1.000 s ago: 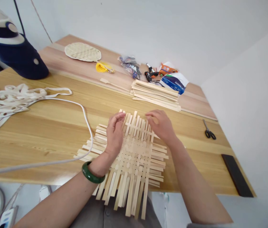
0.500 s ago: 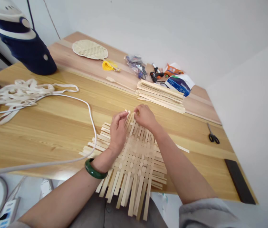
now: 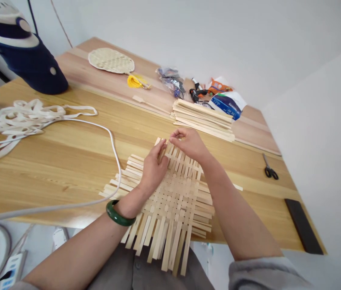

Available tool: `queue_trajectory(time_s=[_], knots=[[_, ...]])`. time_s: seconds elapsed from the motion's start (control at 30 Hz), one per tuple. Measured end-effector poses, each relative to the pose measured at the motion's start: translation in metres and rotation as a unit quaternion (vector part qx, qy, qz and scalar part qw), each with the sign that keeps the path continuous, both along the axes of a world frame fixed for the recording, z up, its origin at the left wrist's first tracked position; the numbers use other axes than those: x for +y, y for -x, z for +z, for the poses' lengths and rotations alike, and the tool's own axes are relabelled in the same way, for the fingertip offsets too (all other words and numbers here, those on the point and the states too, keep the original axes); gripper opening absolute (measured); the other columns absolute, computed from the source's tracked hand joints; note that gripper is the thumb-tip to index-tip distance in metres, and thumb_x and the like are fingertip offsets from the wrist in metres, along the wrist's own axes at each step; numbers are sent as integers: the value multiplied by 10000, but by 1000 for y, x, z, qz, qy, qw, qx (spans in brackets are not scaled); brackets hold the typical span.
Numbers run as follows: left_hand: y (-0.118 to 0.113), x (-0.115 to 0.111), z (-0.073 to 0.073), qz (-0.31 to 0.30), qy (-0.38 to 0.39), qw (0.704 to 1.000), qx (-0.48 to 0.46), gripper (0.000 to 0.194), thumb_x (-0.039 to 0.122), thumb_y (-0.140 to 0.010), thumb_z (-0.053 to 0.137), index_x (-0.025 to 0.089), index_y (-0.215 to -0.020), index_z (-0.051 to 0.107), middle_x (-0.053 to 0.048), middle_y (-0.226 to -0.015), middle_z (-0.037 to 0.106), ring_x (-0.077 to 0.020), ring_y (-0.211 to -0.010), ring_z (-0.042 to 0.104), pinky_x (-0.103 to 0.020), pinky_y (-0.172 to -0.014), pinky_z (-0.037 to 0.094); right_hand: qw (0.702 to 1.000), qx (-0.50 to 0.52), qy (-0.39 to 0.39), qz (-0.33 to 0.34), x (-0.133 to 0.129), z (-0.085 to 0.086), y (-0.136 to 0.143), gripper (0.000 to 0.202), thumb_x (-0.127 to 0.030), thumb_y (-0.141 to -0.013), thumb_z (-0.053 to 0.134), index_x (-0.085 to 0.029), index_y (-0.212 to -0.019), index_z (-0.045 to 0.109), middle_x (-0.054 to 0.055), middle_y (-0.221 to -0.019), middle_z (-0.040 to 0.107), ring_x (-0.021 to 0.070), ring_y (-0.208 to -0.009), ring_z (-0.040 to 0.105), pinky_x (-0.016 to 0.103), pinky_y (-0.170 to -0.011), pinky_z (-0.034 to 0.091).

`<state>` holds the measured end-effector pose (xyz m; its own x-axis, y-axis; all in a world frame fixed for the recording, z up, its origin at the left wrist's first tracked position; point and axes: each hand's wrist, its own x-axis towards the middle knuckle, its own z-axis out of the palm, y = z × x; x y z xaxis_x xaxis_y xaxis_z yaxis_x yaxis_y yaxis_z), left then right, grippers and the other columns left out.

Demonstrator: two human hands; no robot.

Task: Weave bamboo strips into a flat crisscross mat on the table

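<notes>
A woven mat of pale, flat wooden strips (image 3: 173, 193) lies on the table in front of me. Its loose strip ends stick out on every side, and the near ones overhang the table edge. My left hand (image 3: 155, 167) rests on the mat's far left part, fingers stretched forward and thumb apart, touching the strips. At the far end of the lengthwise strips, my right hand (image 3: 188, 143) has thumb and fingertips pinched on a strip. The exact grip is partly hidden by the fingers.
Behind the mat lies a stack of loose strips (image 3: 202, 119). Scissors (image 3: 270, 169) and a black bar (image 3: 303, 225) lie to the right. A white cord (image 3: 113, 141) and cream tape (image 3: 22, 117) are on the left. A woven fan (image 3: 111, 60) lies at the back.
My left hand has shifted slightly right, and its thumb now stands apart from the fingers. My right hand has moved a little right and up. The view has shifted slightly.
</notes>
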<state>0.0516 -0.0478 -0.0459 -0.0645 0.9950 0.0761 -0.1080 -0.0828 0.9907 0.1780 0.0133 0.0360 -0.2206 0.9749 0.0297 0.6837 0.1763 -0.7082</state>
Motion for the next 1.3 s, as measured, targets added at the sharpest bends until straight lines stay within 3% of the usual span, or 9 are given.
queue_trajectory(time_s=[0.2,0.33,0.47,0.6,0.77,1.07,1.17,1.3], knots=[[0,1,1,0,12,999,40,291,160,-788,573,189,-1044,708,-79,-1026,725,-240,-1035,654,-409,-970,502,998,-18,-60,3,-14,4,-3,90,-200,-795,571,-196,-828,654,29,-912,721,178,-904,654,326,-875,481],[1,1,3,17,16,999,46,231,180,-814,564,195,-990,713,-66,-952,726,-227,-961,654,-378,-914,508,987,-74,-105,-92,-37,0,-36,211,-255,-834,540,-194,-993,664,80,-1084,715,222,-1032,636,385,-937,462],[1,1,4,14,14,997,73,262,151,-837,494,199,-983,707,-56,-982,729,-218,-920,657,-374,-885,503,973,-182,-11,-143,-72,-7,-88,216,-343,-855,513,-213,-803,679,74,-900,738,249,-872,649,397,-820,473],[1,1,3,25,6,996,82,289,124,-804,491,201,-978,708,-42,-949,723,-212,-907,654,-362,-879,503,980,-136,67,-127,-102,-15,-120,266,-417,-858,517,-215,-822,687,61,-879,739,230,-819,650,353,-760,474],[1,0,8,22,18,997,69,270,161,-798,498,203,-952,716,-26,-851,704,-178,-771,619,-297,-735,510,985,-43,133,-101,-112,-24,-126,246,-431,-840,556,-225,-825,690,17,-799,712,189,-739,625,304,-695,465],[1,-3,16,13,52,998,24,235,163,-786,514,207,-895,717,5,-732,647,-88,-499,426,-205,-446,339,986,-7,136,-97,-109,-30,-130,258,-441,-824,577,-210,-780,682,13,-752,673,169,-699,580,287,-653,448],[1,-2,15,15,53,998,30,254,138,-785,516,212,-903,729,-2,-774,682,-100,-514,475,-223,-482,403,985,-6,133,-106,-109,-32,-130,250,-438,-814,584,-212,-787,689,16,-764,686,177,-712,598,294,-667,457],[2,-1,11,20,42,998,40,352,125,-803,521,224,-1069,729,-33,-989,743,-192,-835,666,-347,-818,541,987,-7,111,-113,-105,-34,-132,241,-438,-816,597,-221,-810,702,29,-853,723,200,-800,638,311,-735,480]])
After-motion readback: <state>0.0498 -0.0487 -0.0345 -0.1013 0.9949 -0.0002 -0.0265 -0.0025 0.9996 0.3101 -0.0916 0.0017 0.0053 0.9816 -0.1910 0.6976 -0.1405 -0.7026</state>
